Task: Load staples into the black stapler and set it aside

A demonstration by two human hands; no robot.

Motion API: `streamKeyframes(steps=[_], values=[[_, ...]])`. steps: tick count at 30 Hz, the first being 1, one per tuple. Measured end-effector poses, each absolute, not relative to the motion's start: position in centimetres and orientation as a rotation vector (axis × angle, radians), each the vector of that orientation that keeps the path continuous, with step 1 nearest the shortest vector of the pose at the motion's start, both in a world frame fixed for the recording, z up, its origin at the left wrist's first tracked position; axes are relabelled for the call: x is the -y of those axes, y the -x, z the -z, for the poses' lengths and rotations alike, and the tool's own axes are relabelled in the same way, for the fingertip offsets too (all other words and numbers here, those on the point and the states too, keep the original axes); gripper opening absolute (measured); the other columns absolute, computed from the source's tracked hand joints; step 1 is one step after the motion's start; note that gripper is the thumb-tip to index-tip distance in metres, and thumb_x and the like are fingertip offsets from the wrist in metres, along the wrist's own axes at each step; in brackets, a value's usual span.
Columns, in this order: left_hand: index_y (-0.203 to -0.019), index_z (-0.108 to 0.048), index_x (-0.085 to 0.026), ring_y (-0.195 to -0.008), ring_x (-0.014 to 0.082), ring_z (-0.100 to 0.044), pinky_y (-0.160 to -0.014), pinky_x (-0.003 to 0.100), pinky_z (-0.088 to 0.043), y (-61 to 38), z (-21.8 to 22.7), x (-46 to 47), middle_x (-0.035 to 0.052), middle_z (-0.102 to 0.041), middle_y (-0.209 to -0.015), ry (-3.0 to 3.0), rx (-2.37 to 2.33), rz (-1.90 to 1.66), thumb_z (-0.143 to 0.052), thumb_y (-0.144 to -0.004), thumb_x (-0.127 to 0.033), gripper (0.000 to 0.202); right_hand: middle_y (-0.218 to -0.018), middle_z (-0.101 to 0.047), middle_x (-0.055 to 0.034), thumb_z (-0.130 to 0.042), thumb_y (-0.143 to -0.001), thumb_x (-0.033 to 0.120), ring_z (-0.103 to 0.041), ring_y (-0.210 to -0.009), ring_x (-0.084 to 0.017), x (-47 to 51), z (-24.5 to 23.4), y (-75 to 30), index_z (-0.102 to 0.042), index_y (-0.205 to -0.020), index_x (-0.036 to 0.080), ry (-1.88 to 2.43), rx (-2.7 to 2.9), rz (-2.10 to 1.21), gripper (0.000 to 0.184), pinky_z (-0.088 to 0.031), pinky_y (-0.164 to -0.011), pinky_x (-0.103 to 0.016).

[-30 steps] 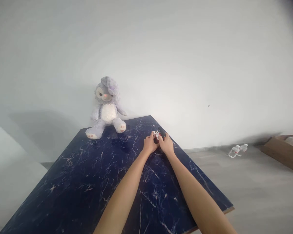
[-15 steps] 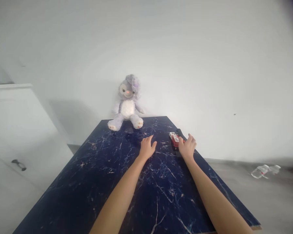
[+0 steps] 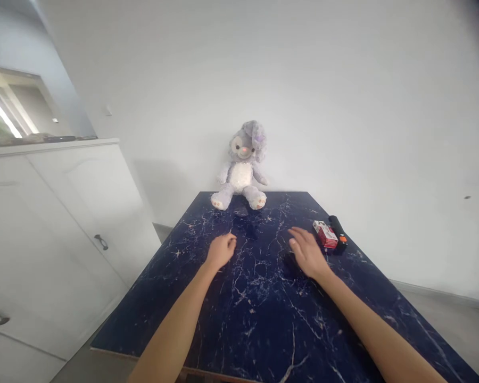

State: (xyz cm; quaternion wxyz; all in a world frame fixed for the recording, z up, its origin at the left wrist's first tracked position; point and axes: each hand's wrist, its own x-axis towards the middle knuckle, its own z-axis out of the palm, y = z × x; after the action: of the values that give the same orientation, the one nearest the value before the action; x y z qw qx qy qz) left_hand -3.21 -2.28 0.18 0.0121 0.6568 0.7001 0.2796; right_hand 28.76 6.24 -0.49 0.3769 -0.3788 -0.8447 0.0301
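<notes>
My left hand is over the left middle of the dark blue marbled table, its fingers curled in and nothing visible in them. Across from it, my right hand is open, palm down, with its fingers stretched toward the middle. Just beyond the right hand lies a red and white box. Right beside the box is a black cylindrical object with an orange spot, perhaps a flashlight. A grey-lilac plush toy with a white belly sits at the table's far edge, out of reach of both hands.
Behind the table rises a plain pale wall, with the plush toy against it. White cabinets with dark handles stand along the left side. A floor strip shows at the right.
The view has turned left, so things appear farther right. My right hand has drawn away from the box and black object toward the table's middle. My left hand has moved left and its fingers have curled.
</notes>
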Motion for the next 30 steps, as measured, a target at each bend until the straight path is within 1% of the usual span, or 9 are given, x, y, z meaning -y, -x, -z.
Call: streamKeyframes(steps=[3,6,8,12,15,18,20,24,30], values=[[-0.122,-0.070,-0.028,-0.118,0.0255,-0.058,-0.106,0.039,-0.042,0.1,0.4,2.2,0.0051,-0.070,-0.121,-2.275,-1.990,-0.817,-0.055,-0.097,-0.039,0.032,-0.148,-0.051,-0.0121,-0.032,-0.105,0.045,-0.039,-0.142,-0.030,-4.2,1.2,-26.6,-0.059,-0.138,0.020,0.811,2.473,-0.203,0.050,-0.031,-0.119,-0.052],[-0.145,-0.052,-0.028,-0.137,0.0310,-0.041,-0.114,0.049,-0.034,-1.6,0.7,2.8,0.0087,-0.053,-0.147,-2.384,-1.943,-0.859,-0.048,-0.100,-0.043,0.048,-0.153,-0.046,-0.0107,-0.035,-0.104,0.047,-0.031,-0.147,-0.031,-3.0,1.4,-25.6,-0.058,-0.139,0.021,0.764,2.527,-0.228,0.050,-0.027,-0.121,-0.054],[-0.152,-0.043,-0.029,-0.142,0.0308,-0.034,-0.117,0.050,-0.031,-1.9,0.8,3.1,0.0091,-0.044,-0.154,-2.369,-1.952,-0.886,-0.043,-0.102,-0.044,0.052,-0.152,-0.047,-0.0117,-0.035,-0.104,0.046,-0.032,-0.146,-0.031,-3.0,1.3,-25.8,-0.059,-0.139,0.021,0.778,2.486,-0.228,0.049,-0.028,-0.121,-0.055],[-0.155,-0.037,-0.029,-0.144,0.0301,-0.032,-0.119,0.050,-0.028,-1.9,0.8,3.1,0.0086,-0.041,-0.156,-2.295,-1.963,-0.853,-0.039,-0.103,-0.047,0.055,-0.146,-0.052,-0.0147,-0.035,-0.104,0.044,-0.039,-0.141,-0.031,-4.8,1.6,-27.2,-0.062,-0.135,0.019,0.877,2.384,-0.183,0.048,-0.032,-0.118,-0.055],[-0.151,-0.045,-0.027,-0.143,0.0311,-0.033,-0.118,0.052,-0.029,-1.9,1.0,2.9,0.0091,-0.044,-0.155,-2.253,-1.941,-0.829,-0.039,-0.102,-0.048,0.053,-0.143,-0.054,-0.0154,-0.039,-0.102,0.045,-0.046,-0.137,-0.032,-6.1,2.1,-28.4,-0.064,-0.131,0.017,0.977,2.322,-0.156,0.047,-0.035,-0.116,-0.054],[-0.130,-0.068,-0.029,-0.141,0.0317,-0.034,-0.119,0.054,-0.027,-1.8,1.2,2.7,0.0067,-0.058,-0.143,-2.248,-1.911,-0.776,-0.040,-0.102,-0.046,0.043,-0.138,-0.058,-0.0128,-0.044,-0.099,0.042,-0.055,-0.127,-0.029,-6.6,2.4,-29.0,-0.066,-0.124,0.018,1.009,2.244,-0.197,0.041,-0.042,-0.112,-0.047],[-0.116,-0.076,-0.031,-0.140,0.0314,-0.035,-0.119,0.055,-0.025,-1.6,1.2,2.6,0.0051,-0.064,-0.136,-2.251,-1.891,-0.763,-0.041,-0.102,-0.045,0.040,-0.133,-0.061,-0.0108,-0.043,-0.099,0.039,-0.064,-0.112,-0.025,-6.5,2.3,-29.1,-0.068,-0.118,0.020,1.018,2.185,-0.249,0.037,-0.049,-0.105,-0.043],[-0.114,-0.077,-0.031,-0.139,0.0307,-0.037,-0.119,0.053,-0.026,-1.3,1.3,2.6,0.0042,-0.064,-0.137,-2.223,-1.875,-0.796,-0.041,-0.102,-0.045,0.041,-0.124,-0.065,-0.0097,-0.042,-0.098,0.036,-0.068,-0.087,-0.020,-6.1,1.7,-29.0,-0.069,-0.110,0.020,1.025,2.165,-0.312,0.034,-0.054,-0.092,-0.039],[-0.113,-0.077,-0.032,-0.134,0.0289,-0.043,-0.115,0.051,-0.032,-1.3,0.8,2.9,0.0036,-0.064,-0.137,-2.140,-1.863,-0.827,-0.041,-0.102,-0.046,0.040,-0.109,-0.070,-0.0088,-0.038,-0.098,0.035,-0.067,-0.092,-0.023,-5.7,1.0,-28.9,-0.070,-0.105,0.021,1.061,2.237,-0.318,0.036,-0.054,-0.089,-0.039]])
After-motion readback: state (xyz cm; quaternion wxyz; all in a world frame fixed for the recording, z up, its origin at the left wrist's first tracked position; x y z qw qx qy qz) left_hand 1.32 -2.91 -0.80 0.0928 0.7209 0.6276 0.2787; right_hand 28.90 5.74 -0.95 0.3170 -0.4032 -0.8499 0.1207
